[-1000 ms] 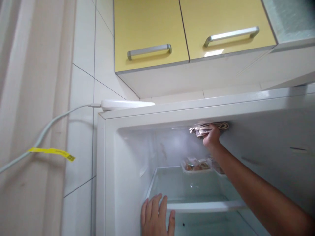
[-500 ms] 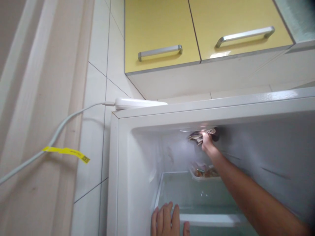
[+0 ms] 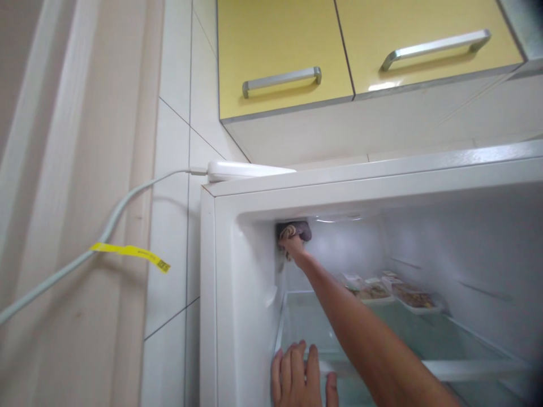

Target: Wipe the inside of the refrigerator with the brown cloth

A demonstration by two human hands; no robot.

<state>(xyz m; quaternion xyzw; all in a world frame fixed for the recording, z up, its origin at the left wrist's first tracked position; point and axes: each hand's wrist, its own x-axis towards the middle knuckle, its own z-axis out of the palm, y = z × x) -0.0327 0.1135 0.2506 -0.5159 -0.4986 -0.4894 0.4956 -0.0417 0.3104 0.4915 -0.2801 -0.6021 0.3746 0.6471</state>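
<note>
An open white fridge fills the lower right. My right hand reaches deep inside to the top left back corner, closed on a crumpled grey patterned cloth pressed against the ceiling and left wall. My left hand rests with fingers stretched flat on the front edge of the glass shelf at the bottom. Two white trays of food sit at the back of that shelf.
Yellow wall cupboards with metal bar handles hang above the fridge. A white power strip lies on the fridge top, its cable with a yellow tag trailing left across the tiled wall. A pale curtain or panel stands at left.
My right hand has carried the cloth along the fridge ceiling from the middle to the left back corner. The view has shifted right; the left hand stays on the shelf edge.
</note>
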